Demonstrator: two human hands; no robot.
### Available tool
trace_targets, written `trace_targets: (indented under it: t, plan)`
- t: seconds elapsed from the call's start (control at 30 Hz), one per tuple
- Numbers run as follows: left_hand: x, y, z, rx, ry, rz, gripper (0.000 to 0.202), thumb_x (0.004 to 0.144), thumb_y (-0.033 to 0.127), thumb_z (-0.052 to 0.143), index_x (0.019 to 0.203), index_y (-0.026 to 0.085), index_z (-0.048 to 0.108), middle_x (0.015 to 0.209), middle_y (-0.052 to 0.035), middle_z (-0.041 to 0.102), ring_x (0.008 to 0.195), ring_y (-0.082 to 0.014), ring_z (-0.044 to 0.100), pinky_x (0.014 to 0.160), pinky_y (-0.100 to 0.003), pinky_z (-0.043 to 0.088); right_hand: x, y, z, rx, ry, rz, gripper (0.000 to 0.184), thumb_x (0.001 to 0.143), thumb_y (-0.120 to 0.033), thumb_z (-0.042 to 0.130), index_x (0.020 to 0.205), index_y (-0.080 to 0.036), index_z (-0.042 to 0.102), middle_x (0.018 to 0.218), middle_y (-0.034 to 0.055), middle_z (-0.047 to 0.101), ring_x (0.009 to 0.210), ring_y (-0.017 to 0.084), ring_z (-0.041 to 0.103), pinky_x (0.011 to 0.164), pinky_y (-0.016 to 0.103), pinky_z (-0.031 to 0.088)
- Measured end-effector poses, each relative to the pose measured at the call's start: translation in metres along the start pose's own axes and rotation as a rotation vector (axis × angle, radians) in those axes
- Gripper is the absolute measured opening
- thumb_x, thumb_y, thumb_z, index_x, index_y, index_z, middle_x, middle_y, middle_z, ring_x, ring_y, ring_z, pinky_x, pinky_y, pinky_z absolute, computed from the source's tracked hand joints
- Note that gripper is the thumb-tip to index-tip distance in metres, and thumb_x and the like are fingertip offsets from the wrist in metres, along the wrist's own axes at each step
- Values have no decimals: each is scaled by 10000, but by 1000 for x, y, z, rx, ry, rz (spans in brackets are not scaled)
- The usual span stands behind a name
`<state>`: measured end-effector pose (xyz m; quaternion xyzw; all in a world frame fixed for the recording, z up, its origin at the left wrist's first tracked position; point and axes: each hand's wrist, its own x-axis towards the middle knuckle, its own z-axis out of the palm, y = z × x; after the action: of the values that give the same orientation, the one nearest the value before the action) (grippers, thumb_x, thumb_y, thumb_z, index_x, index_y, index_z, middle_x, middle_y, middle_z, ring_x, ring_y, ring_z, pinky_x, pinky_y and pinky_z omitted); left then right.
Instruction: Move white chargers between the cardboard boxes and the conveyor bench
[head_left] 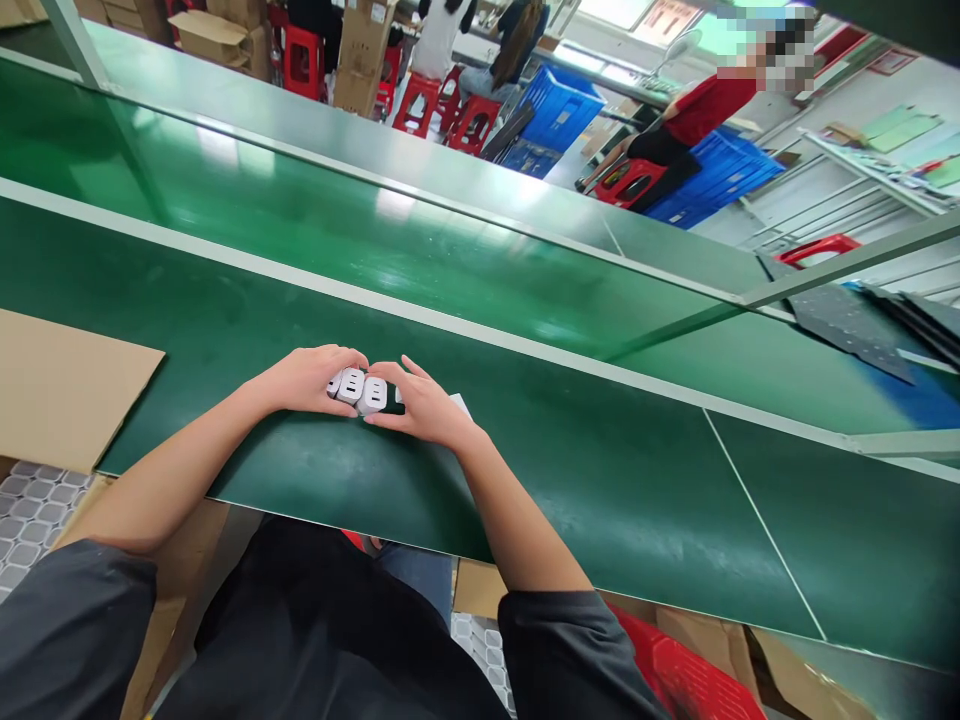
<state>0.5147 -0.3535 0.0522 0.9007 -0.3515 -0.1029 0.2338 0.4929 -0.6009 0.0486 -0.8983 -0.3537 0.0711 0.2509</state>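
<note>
Two white USB charger blocks, the left one (351, 386) and the right one (373, 396), stand side by side at the near work surface, their slotted faces toward me. My left hand (319, 380) curls around the left charger, thumb below and fingers above. Another white piece shows partly inside that hand. My right hand (420, 403) grips the right charger between thumb and index finger, with its other fingers raised. Behind the right palm a bit of white shows, mostly hidden. A small white item (461, 405) peeks out beyond my right wrist; its kind is unclear.
A flat cardboard sheet (71, 385) lies at the left of the green bench (600, 480). A pale rail (450, 325) runs along the bench's far side. Beyond are people on red stools (416, 105), blue crates (562, 105) and cartons (364, 55). Dark panels (847, 320) lie at right.
</note>
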Motion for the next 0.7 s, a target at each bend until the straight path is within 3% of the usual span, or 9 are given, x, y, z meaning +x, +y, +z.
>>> trace_targets:
  t: [0.07,0.1,0.23,0.37,0.57,0.7]
  plan:
    - [0,4,2,23,40,9,644,772,557,683,1295,251,462,1243,-35,613,1123,-220,577,842,-298,429,-5,-1,-4,-119,-15,-7,677,818,-408,708,1387,-236,384,1401,97,534,1295,283,498,1165,569,256]
    - [0,6,3,40,64,12,669,769,575,686,1304,239,465,1252,-41,616,1127,-222,579,858,-305,434,-9,0,-6,-174,-12,18,706,811,-384,719,1409,-227,378,1410,113,521,1313,299,474,1147,569,287]
    - [2,13,12,128,149,88,700,781,618,677,1326,214,506,1256,-61,643,1086,-230,601,890,-338,441,-20,4,-7,-300,67,146,424,871,-252,624,1283,-193,546,1190,138,621,1114,310,569,946,504,470]
    - [3,16,20,157,187,195,484,867,554,615,1251,259,599,1233,-46,668,1027,-210,627,858,-339,434,-29,5,-7,-23,146,80,247,902,-230,567,1147,-222,598,1100,86,649,1001,239,605,890,417,507]
    - [2,19,20,155,204,153,451,849,615,604,1054,214,620,1048,-21,708,922,-187,645,770,-324,422,-35,7,-6,549,40,-43,347,857,-142,544,1188,-233,498,1110,55,647,983,174,653,905,370,546]
    - [2,20,19,173,203,180,494,845,651,581,1071,212,606,1051,-30,703,918,-196,645,774,-327,425,-29,5,7,483,113,-67,558,856,-88,467,1383,-255,391,1226,80,599,1141,195,599,1009,442,504]
